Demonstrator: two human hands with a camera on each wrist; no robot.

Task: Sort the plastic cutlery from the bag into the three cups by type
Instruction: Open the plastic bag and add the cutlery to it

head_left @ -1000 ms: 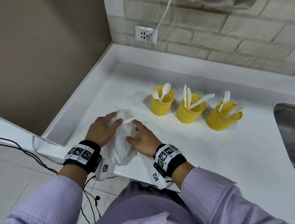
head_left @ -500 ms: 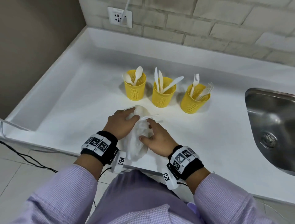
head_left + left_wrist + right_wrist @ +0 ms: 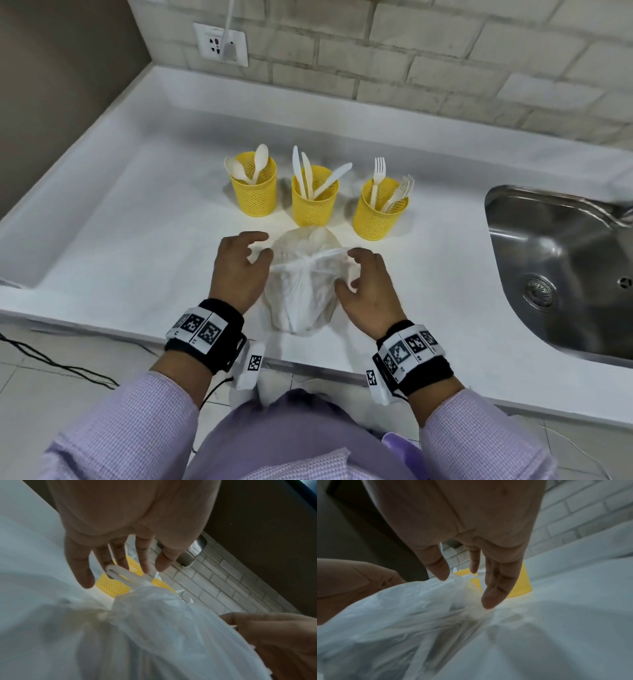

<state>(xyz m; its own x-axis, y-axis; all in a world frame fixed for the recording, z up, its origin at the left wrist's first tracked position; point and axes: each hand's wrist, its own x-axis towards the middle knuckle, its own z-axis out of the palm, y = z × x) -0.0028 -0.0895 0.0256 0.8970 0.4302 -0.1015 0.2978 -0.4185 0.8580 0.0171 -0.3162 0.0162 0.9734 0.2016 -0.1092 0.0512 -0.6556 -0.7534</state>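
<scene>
Crumpled translucent white plastic bag point(image 3: 303, 291) lies on white desk point(image 3: 137, 240), just before three yellow mesh cups point(image 3: 313, 196) (cutlery inside). Left hand point(image 3: 238, 270) and right hand point(image 3: 368, 291) flank it, fingers loosely spread, gripping nothing.

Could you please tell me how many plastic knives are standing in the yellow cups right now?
3, all in the middle yellow cup: two knives upright together, and one knife leaning right. More may be hidden inside the bag.
</scene>
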